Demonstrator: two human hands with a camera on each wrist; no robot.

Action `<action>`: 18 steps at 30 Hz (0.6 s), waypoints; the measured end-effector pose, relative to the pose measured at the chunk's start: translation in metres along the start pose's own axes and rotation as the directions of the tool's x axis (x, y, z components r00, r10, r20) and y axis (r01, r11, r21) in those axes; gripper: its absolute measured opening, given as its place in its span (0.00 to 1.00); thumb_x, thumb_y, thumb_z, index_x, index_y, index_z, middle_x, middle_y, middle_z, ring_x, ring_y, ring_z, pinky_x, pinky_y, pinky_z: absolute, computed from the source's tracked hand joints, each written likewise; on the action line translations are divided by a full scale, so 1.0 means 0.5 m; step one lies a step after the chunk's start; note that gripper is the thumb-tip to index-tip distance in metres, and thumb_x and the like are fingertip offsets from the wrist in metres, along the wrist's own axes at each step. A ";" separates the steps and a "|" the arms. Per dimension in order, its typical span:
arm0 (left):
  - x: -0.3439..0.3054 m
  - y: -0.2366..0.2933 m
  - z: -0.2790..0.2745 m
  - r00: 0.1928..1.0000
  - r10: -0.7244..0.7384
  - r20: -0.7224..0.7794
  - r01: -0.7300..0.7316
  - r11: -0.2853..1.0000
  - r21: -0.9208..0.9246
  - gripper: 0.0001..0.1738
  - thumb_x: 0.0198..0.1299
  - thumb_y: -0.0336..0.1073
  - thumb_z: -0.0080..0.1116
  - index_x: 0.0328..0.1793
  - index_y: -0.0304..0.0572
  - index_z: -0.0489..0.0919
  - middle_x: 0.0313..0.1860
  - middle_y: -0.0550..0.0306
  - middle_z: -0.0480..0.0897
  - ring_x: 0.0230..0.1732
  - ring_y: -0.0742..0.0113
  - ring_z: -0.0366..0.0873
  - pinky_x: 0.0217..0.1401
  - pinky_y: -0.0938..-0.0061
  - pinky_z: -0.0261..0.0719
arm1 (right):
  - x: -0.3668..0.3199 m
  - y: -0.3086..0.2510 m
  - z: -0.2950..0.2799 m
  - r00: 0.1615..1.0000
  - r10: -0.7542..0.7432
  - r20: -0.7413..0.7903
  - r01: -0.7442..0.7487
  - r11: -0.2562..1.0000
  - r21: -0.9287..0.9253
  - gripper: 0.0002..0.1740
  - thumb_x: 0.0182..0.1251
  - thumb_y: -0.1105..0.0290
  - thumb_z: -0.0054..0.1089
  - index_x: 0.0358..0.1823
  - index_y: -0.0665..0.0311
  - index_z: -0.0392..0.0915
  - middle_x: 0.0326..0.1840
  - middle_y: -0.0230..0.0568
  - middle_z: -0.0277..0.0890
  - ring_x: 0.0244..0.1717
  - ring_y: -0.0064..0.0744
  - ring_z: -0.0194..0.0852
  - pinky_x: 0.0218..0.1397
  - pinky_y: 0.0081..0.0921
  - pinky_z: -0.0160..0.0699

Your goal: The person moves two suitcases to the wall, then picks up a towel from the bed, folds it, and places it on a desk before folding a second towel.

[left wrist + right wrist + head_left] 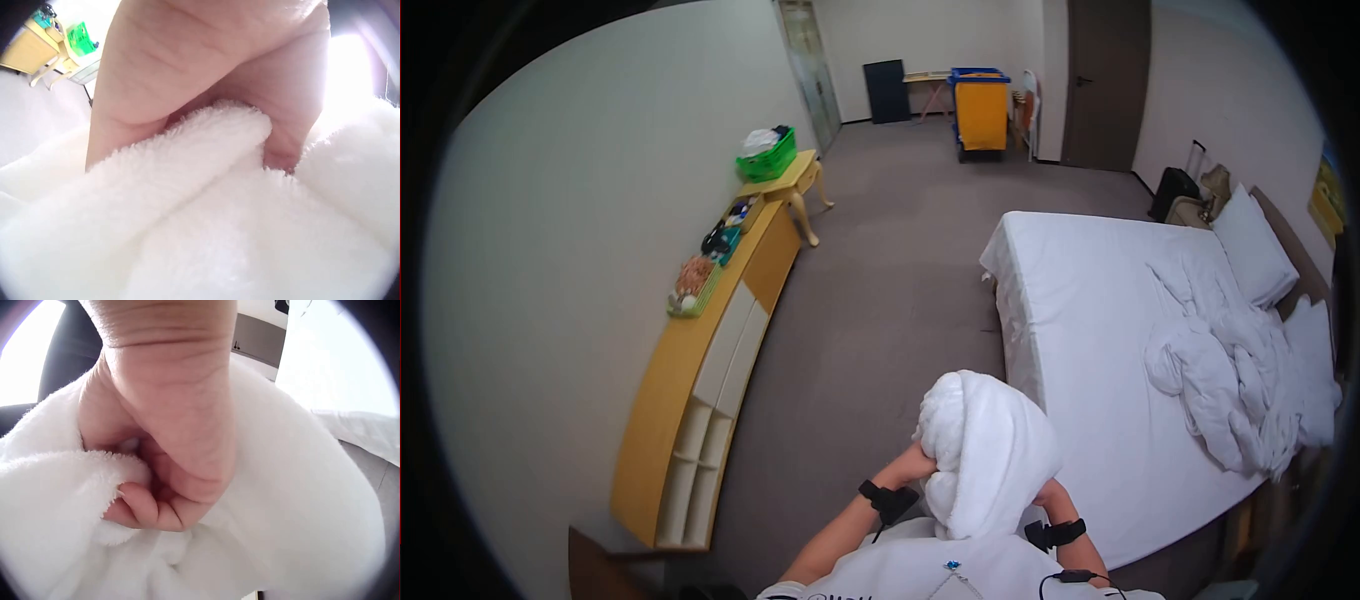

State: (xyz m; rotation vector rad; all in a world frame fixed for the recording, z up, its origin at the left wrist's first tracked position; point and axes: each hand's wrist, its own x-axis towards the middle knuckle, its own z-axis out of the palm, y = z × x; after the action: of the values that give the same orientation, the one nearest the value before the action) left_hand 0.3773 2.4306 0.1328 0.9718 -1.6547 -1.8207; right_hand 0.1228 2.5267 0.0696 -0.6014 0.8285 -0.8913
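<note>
In front of my body I hold up a bundled white towel [990,460] of thick, fluffy terry cloth. My left hand [914,464] grips its left side; in the left wrist view a raised fold of the towel [187,144] runs in between thumb and fingers. On the other side my right hand [1051,492] is mostly behind the cloth in the head view. The right wrist view shows its fingers [144,506] curled round a bunched edge of the towel [56,487]. The left fingertips are hidden in the folds.
To the right stands a bed [1090,300] with a white sheet, a rumpled duvet [1220,370] and pillows. A low cabinet [730,330] with baskets lines the left wall. Ahead are a green basket [768,160], a yellow cleaning cart [981,115] and a suitcase [1172,195].
</note>
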 end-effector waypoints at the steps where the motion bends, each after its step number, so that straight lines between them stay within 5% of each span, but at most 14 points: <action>1: 0.038 0.003 -0.023 0.999 0.031 0.020 -0.032 1.000 0.001 0.31 0.47 0.37 0.64 0.58 0.40 0.67 0.58 0.52 0.69 0.59 0.65 0.65 0.61 0.70 0.62 | 0.025 -0.017 0.004 0.999 -0.048 -0.014 0.048 0.999 -0.010 0.38 0.45 0.76 0.67 0.60 0.60 0.61 0.61 0.39 0.61 0.59 0.34 0.61 0.59 0.34 0.64; 11: 0.452 0.053 -0.235 0.996 0.075 0.057 -0.067 0.989 -0.135 0.35 0.45 0.38 0.65 0.60 0.40 0.65 0.59 0.53 0.68 0.60 0.64 0.64 0.61 0.70 0.61 | 0.387 -0.295 -0.079 0.951 -0.222 -0.216 0.187 0.967 -0.173 0.35 0.46 0.78 0.65 0.59 0.61 0.63 0.60 0.40 0.62 0.59 0.35 0.62 0.60 0.33 0.63; 18: 0.722 0.139 -0.392 0.984 -0.117 0.138 0.145 0.966 -0.213 0.39 0.42 0.34 0.67 0.62 0.38 0.63 0.59 0.53 0.68 0.59 0.64 0.65 0.60 0.69 0.63 | 0.610 -0.467 -0.119 0.969 -0.173 -0.178 0.155 0.982 -0.110 0.30 0.58 0.67 0.55 0.62 0.62 0.58 0.64 0.41 0.56 0.62 0.33 0.55 0.63 0.31 0.57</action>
State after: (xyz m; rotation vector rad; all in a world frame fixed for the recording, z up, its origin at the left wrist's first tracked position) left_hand 0.2957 2.0220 0.1350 0.9032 -1.4448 -2.1416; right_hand 0.0854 2.1409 0.0997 -0.6839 1.0059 -1.0758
